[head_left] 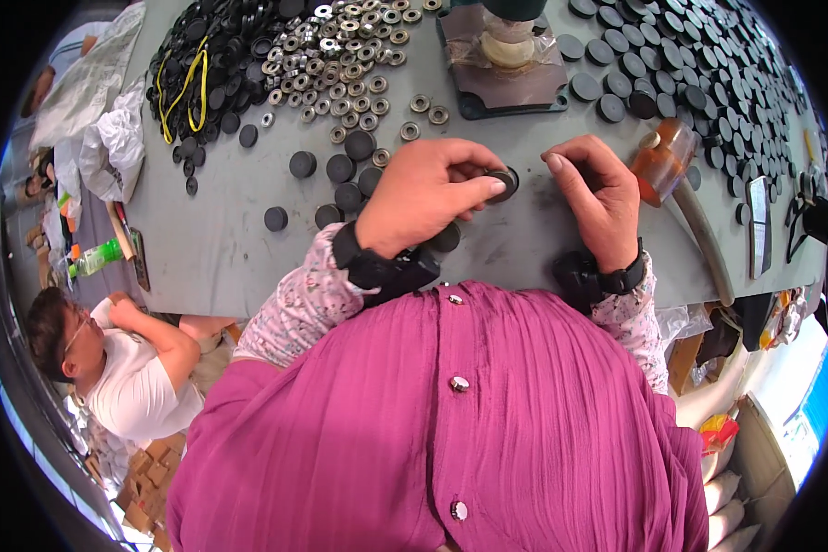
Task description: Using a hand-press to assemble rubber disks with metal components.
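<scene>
Between the thumb and fingers of my left hand [423,193] is a round black cap [502,187], tilted on edge. My right hand [598,189] is a little to the right, apart from the cap. Its thumb and index fingertips are drawn together, and anything between them is too small to make out. Several loose black discs [340,168] lie left of my left hand, and another disc [445,237] sits just below it. Beyond the hand, ring-shaped steel bearings [350,64] form a spread-out pile on the grey table [239,221].
A pile of black rings [221,55] with a yellow strap [199,83] lies far left. A press base [469,69] stands at the back. Many black discs [635,64] cover the far right. A mallet with an amber head [658,170] and a phone [759,225] lie right. A person [138,368] sits left.
</scene>
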Available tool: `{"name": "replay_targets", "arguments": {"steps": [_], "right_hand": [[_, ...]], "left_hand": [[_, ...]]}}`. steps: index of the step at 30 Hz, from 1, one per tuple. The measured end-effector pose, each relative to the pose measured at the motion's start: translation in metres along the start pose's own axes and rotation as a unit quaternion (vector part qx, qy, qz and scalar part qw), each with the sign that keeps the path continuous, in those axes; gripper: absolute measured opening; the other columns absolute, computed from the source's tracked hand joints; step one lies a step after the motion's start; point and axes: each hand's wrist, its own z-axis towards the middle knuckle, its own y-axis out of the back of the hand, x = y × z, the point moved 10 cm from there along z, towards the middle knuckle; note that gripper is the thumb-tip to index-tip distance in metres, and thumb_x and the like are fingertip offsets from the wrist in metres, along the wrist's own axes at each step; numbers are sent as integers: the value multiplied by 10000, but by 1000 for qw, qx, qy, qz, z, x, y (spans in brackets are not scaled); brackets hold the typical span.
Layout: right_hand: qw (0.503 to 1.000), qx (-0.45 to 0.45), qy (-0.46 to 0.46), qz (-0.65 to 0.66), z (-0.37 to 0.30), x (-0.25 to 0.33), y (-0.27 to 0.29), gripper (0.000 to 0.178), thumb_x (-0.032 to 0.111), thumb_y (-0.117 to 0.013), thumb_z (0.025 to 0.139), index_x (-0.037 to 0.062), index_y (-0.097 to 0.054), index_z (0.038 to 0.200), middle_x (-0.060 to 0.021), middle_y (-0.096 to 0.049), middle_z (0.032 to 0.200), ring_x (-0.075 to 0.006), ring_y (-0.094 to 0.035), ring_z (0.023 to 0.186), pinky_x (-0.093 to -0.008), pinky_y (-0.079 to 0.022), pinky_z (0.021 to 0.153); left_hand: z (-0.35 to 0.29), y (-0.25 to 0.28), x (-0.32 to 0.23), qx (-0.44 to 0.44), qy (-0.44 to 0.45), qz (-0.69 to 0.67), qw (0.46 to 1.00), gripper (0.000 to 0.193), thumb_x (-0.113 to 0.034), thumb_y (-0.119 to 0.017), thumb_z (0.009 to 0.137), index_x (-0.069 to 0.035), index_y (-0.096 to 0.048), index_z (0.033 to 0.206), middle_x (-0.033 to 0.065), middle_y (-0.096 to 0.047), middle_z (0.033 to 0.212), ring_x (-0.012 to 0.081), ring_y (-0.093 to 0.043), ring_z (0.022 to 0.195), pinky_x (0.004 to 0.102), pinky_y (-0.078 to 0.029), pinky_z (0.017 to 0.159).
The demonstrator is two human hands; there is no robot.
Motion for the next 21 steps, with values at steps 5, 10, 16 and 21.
{"name": "replay_targets", "arguments": {"steps": [5, 10, 16, 21], "right_hand": [[1000, 1, -12, 0, 0, 0, -1, 97, 89, -736, 946, -2, -718, 974, -28, -653, 861, -92, -571, 747, -243, -460, 686], [1000, 7, -3, -17, 2, 1, -3, 96, 90, -743, 939, 3, -717, 970, -26, -635, 837, -91, -560, 727, -250, -457, 668], [999, 7, 17, -48, 4, 8, 0, 108, 99, -742, 931, 0, -713, 962, -52, -645, 832, -124, -582, 723, -272, -469, 671], [1000, 0, -13, -13, 3, 3, -1, 94, 84, -725, 938, -8, -711, 948, -58, -662, 855, -125, -601, 758, -270, -480, 700]], "left_hand": [[12, -6, -3, -18, 7, 47, 999, 237, -160, -756, 891, -3, -779, 1067, 36, -733, 784, 95, -662, 633, 257, -523, 604], [16, -5, -8, 0, -2, 129, 992, 264, -160, -787, 899, -50, -783, 1139, 19, -707, 796, 89, -661, 655, 246, -545, 595], [29, -10, -16, 65, 21, 163, 984, 269, -176, -782, 878, -61, -782, 1121, 23, -689, 738, 97, -626, 568, 266, -522, 559], [-1, -18, -40, -32, -255, 313, 914, 395, -145, -771, 751, -43, -668, 1118, 117, -606, 832, 297, -614, 748, 401, -517, 687]]}}
